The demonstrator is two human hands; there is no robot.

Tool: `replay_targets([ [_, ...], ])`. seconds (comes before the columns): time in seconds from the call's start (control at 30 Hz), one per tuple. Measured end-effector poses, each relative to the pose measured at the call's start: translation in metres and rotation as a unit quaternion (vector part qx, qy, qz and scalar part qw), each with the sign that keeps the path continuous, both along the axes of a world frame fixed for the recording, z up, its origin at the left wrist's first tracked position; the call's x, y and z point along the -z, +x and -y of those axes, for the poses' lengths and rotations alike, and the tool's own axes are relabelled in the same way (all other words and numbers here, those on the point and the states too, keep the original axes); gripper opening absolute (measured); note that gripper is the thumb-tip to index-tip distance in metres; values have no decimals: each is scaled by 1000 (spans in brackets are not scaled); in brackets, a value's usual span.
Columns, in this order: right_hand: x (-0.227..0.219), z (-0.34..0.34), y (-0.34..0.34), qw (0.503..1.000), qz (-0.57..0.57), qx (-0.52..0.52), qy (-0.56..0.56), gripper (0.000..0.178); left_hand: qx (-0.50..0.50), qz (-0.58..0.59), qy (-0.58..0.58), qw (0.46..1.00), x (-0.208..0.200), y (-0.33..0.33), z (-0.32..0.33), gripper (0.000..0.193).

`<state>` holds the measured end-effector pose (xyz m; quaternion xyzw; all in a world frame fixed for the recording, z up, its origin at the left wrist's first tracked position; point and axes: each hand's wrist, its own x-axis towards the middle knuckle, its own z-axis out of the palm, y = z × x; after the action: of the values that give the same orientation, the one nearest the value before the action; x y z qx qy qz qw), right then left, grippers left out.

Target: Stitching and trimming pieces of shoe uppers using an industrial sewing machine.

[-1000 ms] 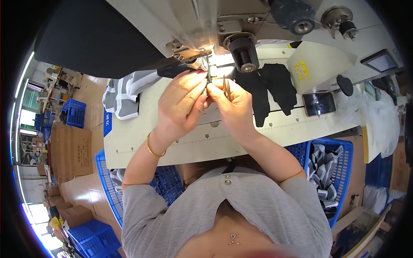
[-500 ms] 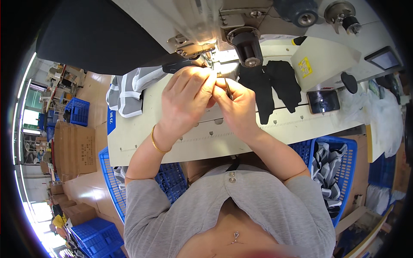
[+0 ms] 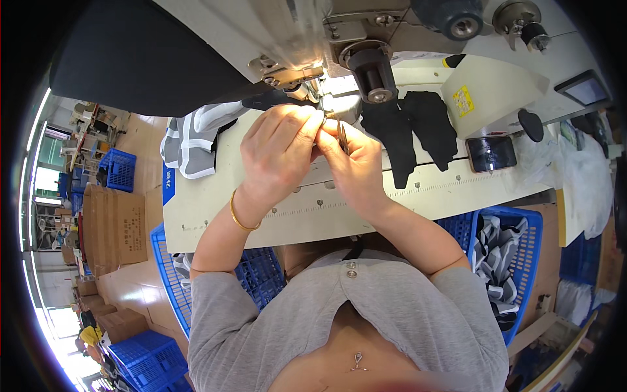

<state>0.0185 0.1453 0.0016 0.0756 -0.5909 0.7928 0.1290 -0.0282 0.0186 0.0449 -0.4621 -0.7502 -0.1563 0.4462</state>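
My left hand (image 3: 277, 153) is closed in a pinch just below the lit needle area of the sewing machine (image 3: 300, 72). What sits between its fingertips is too small to make out. My right hand (image 3: 356, 163) touches it, thumb and fingers closed around a slim dark pointed metal tool (image 3: 342, 137); whether it is tweezers or snips is unclear. Black cloth (image 3: 274, 99) lies behind my left hand, beside grey fabric with white bands (image 3: 196, 140). Two black cloth pieces (image 3: 392, 140) rest on the pale table (image 3: 294, 215), right of my hand.
Blue baskets with grey and white fabric stand below the table, one at the right (image 3: 532, 261) and one at the left (image 3: 171, 281). A dark panel (image 3: 144, 59) hangs at upper left. A cardboard box (image 3: 114, 225) is on the floor; clear plastic (image 3: 581, 183) lies far right.
Both hands have shifted slightly left and toward me, staying together. The dark tool in my right hand now stands more upright.
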Motion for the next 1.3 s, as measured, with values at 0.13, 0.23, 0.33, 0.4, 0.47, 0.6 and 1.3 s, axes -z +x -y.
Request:
replay_targets([
  [0.13,2,3,-1,1000,-5,-1,8,18,-5,1,-5,1000,-1,-1,2,34],
  [0.23,8,6,-2,1000,-8,11,-2,20,-21,18,-10,1000,0,2,1,33],
  [0.33,4,8,1,1000,-5,16,-6,22,-34,43,-17,998,1,8,3,32],
  [0.4,1,10,1,1000,-16,3,-22,24,-48,66,-15,997,3,11,5,32],
  [0.47,-3,6,5,1000,14,-16,-16,25,-52,68,-16,996,4,12,4,32],
  [0.6,-1,8,4,999,0,-25,-21,26,-45,72,-7,996,7,10,5,33],
  [1.3,-3,11,3,997,-12,-58,-44,32,-25,119,25,992,11,5,9,34],
])
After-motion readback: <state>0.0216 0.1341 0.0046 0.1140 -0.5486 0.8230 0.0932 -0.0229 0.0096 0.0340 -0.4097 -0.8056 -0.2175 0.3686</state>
